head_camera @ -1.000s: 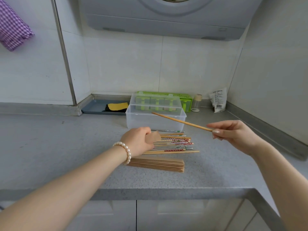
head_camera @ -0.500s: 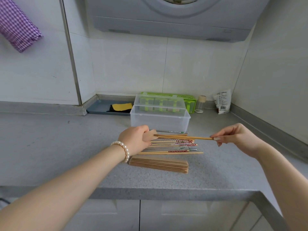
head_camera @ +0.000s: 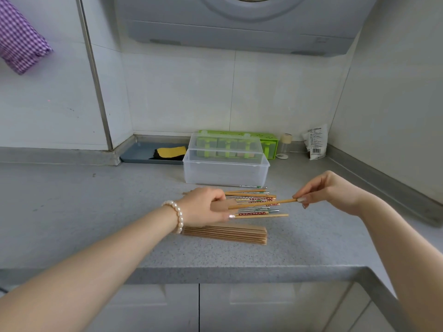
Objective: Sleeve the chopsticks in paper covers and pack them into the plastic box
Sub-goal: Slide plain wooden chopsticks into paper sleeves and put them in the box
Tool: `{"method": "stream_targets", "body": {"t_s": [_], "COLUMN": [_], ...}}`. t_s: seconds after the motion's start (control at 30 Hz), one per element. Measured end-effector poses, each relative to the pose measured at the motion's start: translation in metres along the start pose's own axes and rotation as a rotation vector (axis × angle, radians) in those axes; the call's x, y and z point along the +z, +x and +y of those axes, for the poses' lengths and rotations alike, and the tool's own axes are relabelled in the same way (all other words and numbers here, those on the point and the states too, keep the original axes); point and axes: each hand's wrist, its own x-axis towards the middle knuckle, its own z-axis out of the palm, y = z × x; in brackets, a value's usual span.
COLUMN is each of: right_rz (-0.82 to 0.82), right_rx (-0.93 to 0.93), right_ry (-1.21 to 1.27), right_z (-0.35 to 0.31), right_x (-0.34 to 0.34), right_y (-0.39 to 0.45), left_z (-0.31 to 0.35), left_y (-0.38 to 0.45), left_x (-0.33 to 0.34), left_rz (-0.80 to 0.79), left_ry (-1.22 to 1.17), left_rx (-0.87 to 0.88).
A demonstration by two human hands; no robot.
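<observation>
Chopstick [head_camera: 263, 203] lowered into paper cover [head_camera: 221, 205]

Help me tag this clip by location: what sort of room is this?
Most likely a home kitchen: a range hood hangs over a tiled corner, a grey stone countertop sits over cabinet doors, and loose chopsticks lie on it.

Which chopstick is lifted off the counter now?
The plain wooden chopstick, pinched at its end by the right hand; its tip meets the left hand. The others lie in the pile.
</observation>
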Motion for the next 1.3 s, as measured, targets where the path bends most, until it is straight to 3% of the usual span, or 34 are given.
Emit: {"method": "stream_targets", "body": {"t_s": [0.1,0.37,0.53,0.73,0.87,1.3], "right_rz": [-0.016,-0.125,-0.191,-0.167,-0.066,-0.001], "right_rx": [0.004,-0.038,-0.071,-0.010,0.026,0.054], "right_ry": [-0.032,-0.083,0.013,0.130,0.241,0.159], "right_z": [-0.003,-0.018,-0.027,-0.028,-0.025,-0.006], "right_x": [0.002,0.029,0.055,0.083,0.083,0.059], "right_y": [0.004,0.022,0.033,0.045,0.048,0.038], "left_z": [0.009,0.023,0.032,0.032,0.026,0.024], "left_y": [-0.002,0.000,0.003,0.001,-0.002,-0.004], "left_x": [-0.001,-0.004,-0.003,-0.001,-0.002,-0.001], "left_rz": [-0.034,-0.090,-0.085,-0.052,-0.031,0.036], "left_ry": [-0.161,-0.234,-0.240,-0.245,-0.243,-0.219], "left_rx": [-0.032,-0.027,-0.036,-0.066,-0.093,-0.123]}}
